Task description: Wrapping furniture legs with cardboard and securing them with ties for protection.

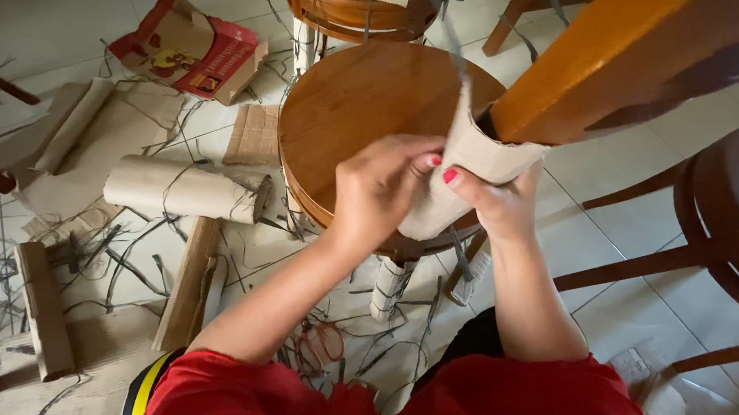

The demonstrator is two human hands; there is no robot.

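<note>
A wooden chair leg [634, 55] slants in from the upper right, its lower end wrapped in brown paper [469, 163]. My left hand [381, 190] grips the paper wrap from the left. My right hand [497, 195], with red-painted nails, pinches the paper from below and the right. Both hands hold the wrap just above a round wooden stool seat [355, 106]. A grey strap [453, 31] runs up from the wrap.
The tiled floor is littered with a roll of brown paper [185, 189], cardboard pieces [42, 309], grey cut straps and a red carton [189, 52]. Another stool [357, 7] stands behind. A dark wooden chair [729, 220] is at the right.
</note>
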